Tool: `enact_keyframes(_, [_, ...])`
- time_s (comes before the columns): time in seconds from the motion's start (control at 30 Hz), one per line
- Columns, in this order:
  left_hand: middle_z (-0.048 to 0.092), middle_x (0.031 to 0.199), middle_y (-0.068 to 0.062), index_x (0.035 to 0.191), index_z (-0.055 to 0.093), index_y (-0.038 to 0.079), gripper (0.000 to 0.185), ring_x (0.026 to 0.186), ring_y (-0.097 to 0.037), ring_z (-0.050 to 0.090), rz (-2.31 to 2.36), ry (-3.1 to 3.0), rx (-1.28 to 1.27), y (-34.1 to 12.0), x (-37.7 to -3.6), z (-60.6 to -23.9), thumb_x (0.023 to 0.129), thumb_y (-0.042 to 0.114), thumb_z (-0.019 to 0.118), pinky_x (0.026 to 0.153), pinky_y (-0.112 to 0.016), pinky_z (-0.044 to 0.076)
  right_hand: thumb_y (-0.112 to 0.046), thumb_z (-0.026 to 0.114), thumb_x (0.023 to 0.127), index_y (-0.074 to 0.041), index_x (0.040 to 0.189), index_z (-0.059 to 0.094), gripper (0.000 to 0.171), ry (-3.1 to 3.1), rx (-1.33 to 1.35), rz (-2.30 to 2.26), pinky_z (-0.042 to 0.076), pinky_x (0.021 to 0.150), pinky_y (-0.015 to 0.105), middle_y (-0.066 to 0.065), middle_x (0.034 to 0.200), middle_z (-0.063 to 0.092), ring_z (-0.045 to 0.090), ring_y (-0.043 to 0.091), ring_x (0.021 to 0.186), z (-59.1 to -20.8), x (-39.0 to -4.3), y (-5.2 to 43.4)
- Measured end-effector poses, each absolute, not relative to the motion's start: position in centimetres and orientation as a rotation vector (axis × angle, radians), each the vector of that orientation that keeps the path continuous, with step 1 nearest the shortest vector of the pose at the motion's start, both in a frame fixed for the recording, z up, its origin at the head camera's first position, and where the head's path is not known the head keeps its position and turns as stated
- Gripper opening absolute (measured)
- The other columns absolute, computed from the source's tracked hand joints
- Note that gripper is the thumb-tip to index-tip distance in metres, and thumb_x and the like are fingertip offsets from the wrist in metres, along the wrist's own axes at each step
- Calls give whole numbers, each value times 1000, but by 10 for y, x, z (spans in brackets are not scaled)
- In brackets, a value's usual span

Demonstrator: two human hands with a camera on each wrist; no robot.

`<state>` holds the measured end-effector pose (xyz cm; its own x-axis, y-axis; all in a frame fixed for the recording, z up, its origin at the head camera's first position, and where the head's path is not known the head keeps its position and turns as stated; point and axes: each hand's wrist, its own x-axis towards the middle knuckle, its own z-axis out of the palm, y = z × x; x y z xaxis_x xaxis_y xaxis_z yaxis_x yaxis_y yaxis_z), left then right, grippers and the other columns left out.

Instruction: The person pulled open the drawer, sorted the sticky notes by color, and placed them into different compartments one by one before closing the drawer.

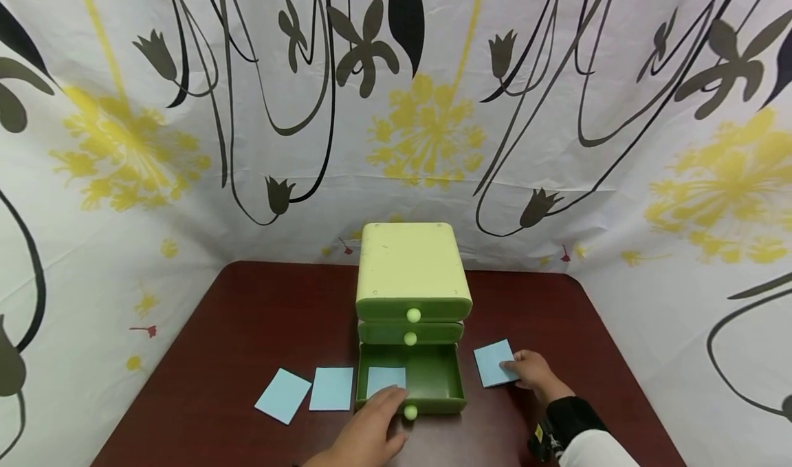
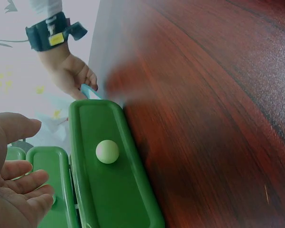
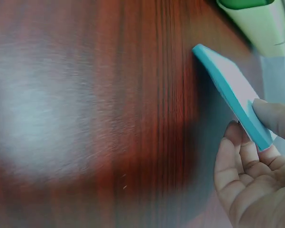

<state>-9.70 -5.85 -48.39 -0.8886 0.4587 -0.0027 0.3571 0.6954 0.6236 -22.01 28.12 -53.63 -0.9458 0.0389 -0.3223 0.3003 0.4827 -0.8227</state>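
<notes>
Right hand point(image 1: 535, 374) is pinching a thin light-blue pad point(image 1: 495, 362) by one edge, tilted up off the tabletop point(image 1: 260, 322) right of the open bottom drawer point(image 1: 433, 377), so it could easily slip, while the left hand point(image 1: 371, 429) hovers relaxed, holding nothing.

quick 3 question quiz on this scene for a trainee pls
1. True or false: all three drawers of the green drawer unit are closed.
2. How many blue pads lie on the table left of the unit?
3. What does the right hand grip: A) a drawer knob, B) a blue pad, C) nothing?

Key: 1 false, the bottom drawer is open, with a pad inside. 2 two. 3 B.
</notes>
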Motion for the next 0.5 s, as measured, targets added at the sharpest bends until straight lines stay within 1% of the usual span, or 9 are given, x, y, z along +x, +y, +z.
enact_keyframes(0.13, [49,140,-15,138,50,5,58,128,-33,47,982,2710,624,-58,-94,-485,88,25,72,96,-42,49,-7,63,92,6,92,53,16,2530,227,-1479,55,71,42,15,90,58,61,23,82,-530,-200,279])
enact_keyframes(0.2, [48,140,-16,138,49,5,59,128,-34,47,991,2700,612,-58,-93,-485,87,26,72,96,-44,48,-5,63,92,4,91,51,15,2575,182,-1470,53,68,39,12,84,54,57,20,76,-522,-190,276])
enact_keyframes(0.27, [48,140,-16,138,49,4,60,128,-35,46,1003,2694,608,-59,-92,-486,87,25,73,96,-45,48,-5,62,92,2,90,48,16,2630,124,-1435,48,64,34,8,77,47,50,17,69,-512,-182,272])
enact_keyframes(0.37, [49,139,-17,137,50,4,59,128,-36,47,1011,2699,622,-60,-92,-487,87,24,73,96,-45,49,-7,63,92,-2,89,46,18,2705,73,-1383,36,59,29,4,74,38,38,15,64,-496,-173,263])
enact_keyframes(0.43, [49,139,-17,137,50,4,59,128,-36,46,1017,2709,634,-61,-93,-487,87,23,73,96,-45,49,-9,64,92,-3,90,46,19,2744,29,-1367,32,59,28,3,74,37,35,14,64,-486,-168,257])
enact_keyframes(0.5, [49,139,-17,137,50,4,59,128,-36,46,1015,2723,647,-63,-94,-487,87,23,73,96,-44,48,-11,65,92,-4,90,47,20,2759,-15,-1388,31,60,28,3,75,37,35,14,65,-477,-164,251])
